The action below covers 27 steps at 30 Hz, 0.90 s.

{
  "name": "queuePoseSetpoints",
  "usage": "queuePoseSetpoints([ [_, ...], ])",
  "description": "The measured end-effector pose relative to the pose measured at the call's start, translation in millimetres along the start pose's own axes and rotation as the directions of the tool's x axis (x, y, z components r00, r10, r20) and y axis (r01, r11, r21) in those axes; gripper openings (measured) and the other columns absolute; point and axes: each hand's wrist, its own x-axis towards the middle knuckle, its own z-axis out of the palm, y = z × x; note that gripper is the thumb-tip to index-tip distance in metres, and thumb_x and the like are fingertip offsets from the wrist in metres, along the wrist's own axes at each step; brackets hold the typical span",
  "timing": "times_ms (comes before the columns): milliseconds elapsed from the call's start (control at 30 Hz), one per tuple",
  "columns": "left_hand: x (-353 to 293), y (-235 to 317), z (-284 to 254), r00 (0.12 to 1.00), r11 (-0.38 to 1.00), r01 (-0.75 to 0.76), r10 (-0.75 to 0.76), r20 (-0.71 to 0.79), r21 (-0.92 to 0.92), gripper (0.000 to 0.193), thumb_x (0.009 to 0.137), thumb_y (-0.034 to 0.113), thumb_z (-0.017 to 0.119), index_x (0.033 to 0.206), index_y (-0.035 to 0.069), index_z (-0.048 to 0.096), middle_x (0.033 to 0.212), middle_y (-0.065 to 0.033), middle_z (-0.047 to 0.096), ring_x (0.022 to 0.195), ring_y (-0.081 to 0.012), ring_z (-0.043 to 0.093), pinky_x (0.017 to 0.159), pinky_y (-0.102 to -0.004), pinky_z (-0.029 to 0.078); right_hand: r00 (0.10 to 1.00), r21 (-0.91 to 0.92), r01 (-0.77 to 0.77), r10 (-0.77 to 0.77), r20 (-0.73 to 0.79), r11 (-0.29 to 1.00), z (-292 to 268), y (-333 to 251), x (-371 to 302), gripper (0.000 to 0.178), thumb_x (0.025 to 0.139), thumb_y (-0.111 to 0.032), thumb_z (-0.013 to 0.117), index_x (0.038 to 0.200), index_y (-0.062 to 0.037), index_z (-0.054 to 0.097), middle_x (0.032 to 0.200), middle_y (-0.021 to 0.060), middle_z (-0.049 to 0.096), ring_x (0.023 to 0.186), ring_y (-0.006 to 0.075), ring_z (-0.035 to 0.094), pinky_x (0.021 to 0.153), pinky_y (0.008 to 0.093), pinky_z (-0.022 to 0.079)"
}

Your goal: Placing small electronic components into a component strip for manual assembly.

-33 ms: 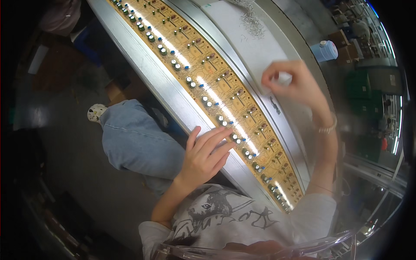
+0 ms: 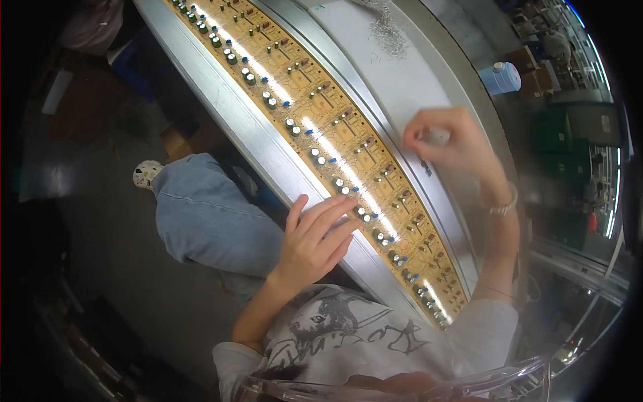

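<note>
A long tan circuit board strip [image 2: 338, 147] runs diagonally before me, carrying rows of dark round capacitors with silver tops, small blue parts and brown parts. My left hand [image 2: 311, 244] lies with fingers spread across the near metal rail [image 2: 258, 151], its fingertips at the board's edge beside several capacitors. To the right of the board, my right hand [image 2: 452, 141] hovers over the pale worktop. Its thumb and index finger curl together into a ring; whatever they pinch, if anything, is too small or blurred to tell. A band circles that wrist.
Thin metal wire pieces [image 2: 388, 37] lie heaped and scattered on the white worktop [image 2: 362, 50] beyond the far rail. A pale blue container [image 2: 502, 78] stands at the right, near cardboard boxes [image 2: 532, 70] and green bins [image 2: 552, 144]. My jeans-clad leg [image 2: 207, 208] shows at the left.
My right hand has dropped slightly nearer to me, its fingers still curled. The left hand keeps its place on the rail. The whole view has shifted a little.
</note>
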Motion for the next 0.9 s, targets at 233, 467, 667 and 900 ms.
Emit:
queuePoseSetpoints([
  [233, 2, -3, -1, 0.999, 0.999, -0.026, 0.026, 0.023, 0.021, 0.025, 0.076, 0.005, 0.064, 0.100, 0.012, 0.068, 0.123, -0.0036, 0.063, 0.115, -0.0187, 0.057, 0.114, -0.0448, 0.019, 0.996, -0.092, 0.085, -0.083, 0.028, 0.992, 23, 13, -37, 0.005, 0.078, -0.010, 0.072, 0.079, -0.0058, 0.069, 0.081, 0.0017, 0.058, 0.078, 0.0160, 0.051, 0.078, 0.0294, 0.039],
  [467, 0, -3, 3, 0.999, 0.997, -0.044, 0.043, 0.020, 0.056, 0.025, 0.076, 0.005, 0.065, 0.100, 0.012, 0.067, 0.124, -0.0045, 0.062, 0.116, -0.0187, 0.057, 0.114, -0.0455, 0.018, 0.992, -0.186, 0.123, -0.124, 0.009, 0.975, 32, 22, -39, 0.008, 0.077, -0.013, 0.074, 0.080, -0.0063, 0.070, 0.080, 0.0003, 0.053, 0.080, 0.0154, 0.047, 0.084, 0.0307, 0.034],
  [667, -1, 0, 4, 1.000, 0.999, -0.004, 0.004, -0.003, 0.037, 0.026, 0.075, 0.003, 0.061, 0.099, 0.012, 0.069, 0.121, -0.0039, 0.064, 0.114, -0.0200, 0.058, 0.115, -0.0446, 0.018, 0.992, -0.200, 0.117, -0.122, -0.015, 0.973, 37, 22, -40, 0.008, 0.077, -0.013, 0.074, 0.080, -0.0070, 0.069, 0.081, 0.0002, 0.053, 0.081, 0.0158, 0.047, 0.083, 0.0307, 0.034],
  [900, -2, -3, 3, 1.000, 0.998, -0.019, 0.019, 0.005, 0.056, 0.026, 0.076, 0.003, 0.062, 0.100, 0.011, 0.067, 0.122, -0.0045, 0.064, 0.116, -0.0194, 0.057, 0.115, -0.0453, 0.017, 0.974, -0.313, 0.217, -0.225, 0.011, 0.924, 38, 24, -40, 0.010, 0.076, -0.012, 0.074, 0.080, -0.0072, 0.067, 0.080, 0.0007, 0.051, 0.080, 0.0161, 0.046, 0.085, 0.0317, 0.035],
])
